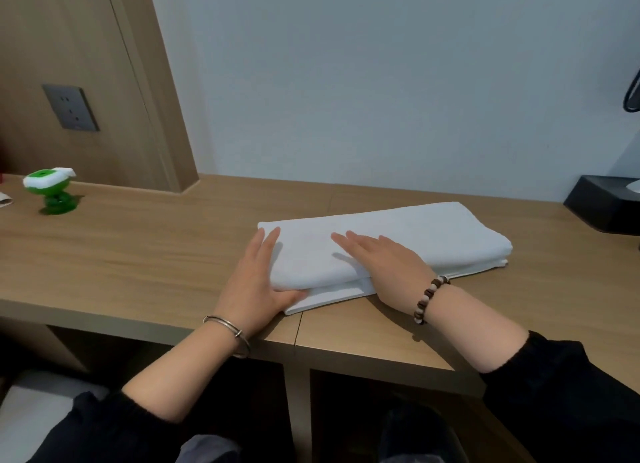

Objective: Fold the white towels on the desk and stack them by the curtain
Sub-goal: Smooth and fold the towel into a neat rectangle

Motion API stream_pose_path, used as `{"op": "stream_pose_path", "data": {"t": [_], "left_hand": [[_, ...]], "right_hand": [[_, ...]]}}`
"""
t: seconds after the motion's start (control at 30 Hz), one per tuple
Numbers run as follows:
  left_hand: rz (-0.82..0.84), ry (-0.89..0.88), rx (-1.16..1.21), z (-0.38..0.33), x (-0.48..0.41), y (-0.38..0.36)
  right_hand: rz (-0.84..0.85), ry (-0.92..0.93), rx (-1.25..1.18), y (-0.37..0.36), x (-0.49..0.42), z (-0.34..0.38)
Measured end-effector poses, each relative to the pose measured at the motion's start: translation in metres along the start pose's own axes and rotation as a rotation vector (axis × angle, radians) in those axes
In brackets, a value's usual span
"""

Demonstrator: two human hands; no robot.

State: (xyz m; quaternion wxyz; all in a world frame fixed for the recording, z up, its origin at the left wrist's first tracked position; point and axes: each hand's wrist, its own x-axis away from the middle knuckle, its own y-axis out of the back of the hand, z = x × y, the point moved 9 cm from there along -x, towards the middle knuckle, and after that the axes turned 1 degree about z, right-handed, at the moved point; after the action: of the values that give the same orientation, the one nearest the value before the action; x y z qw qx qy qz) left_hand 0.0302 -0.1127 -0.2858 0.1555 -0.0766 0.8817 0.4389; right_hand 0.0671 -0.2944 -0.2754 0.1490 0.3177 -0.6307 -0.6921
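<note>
With open, straight fingers, the left hand and right hand are pressing the folded white cloth towel on the wooden desk; stacking is likely remaining.

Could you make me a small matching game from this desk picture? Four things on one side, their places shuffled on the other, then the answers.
Things:
1. white towel
2. green plastic item
3. black box
4. grey wall socket

Places:
A. on the wooden panel, upper left
B. far right end of the desk
C. middle of the desk, left hand and right hand resting on it
D. far left of the desk

Pairs: 1-C, 2-D, 3-B, 4-A.
</note>
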Motion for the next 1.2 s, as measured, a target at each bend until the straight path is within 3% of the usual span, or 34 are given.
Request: {"op": "stream_pose_path", "data": {"t": [0.17,0.4,0.57,0.8,1.2], "left_hand": [[0.043,0.0,0.087,0.008,-0.009,0.003],[0.06,0.032,0.161,0.017,-0.012,0.004],[0.186,0.044,0.276,0.021,-0.012,-0.001],[0.303,0.085,0.289,0.034,-0.011,-0.002],[0.307,0.069,0.246,0.033,-0.01,0.002]], "right_hand": [[-0.029,0.094,0.017,-0.011,-0.01,0.022],[-0.048,0.077,-0.101,-0.005,-0.01,0.016],[-0.112,0.082,-0.208,0.007,-0.001,0.011],[-0.061,0.082,-0.207,0.002,0.001,0.008],[-0.015,0.039,-0.233,0.001,0.002,0.006]]}}
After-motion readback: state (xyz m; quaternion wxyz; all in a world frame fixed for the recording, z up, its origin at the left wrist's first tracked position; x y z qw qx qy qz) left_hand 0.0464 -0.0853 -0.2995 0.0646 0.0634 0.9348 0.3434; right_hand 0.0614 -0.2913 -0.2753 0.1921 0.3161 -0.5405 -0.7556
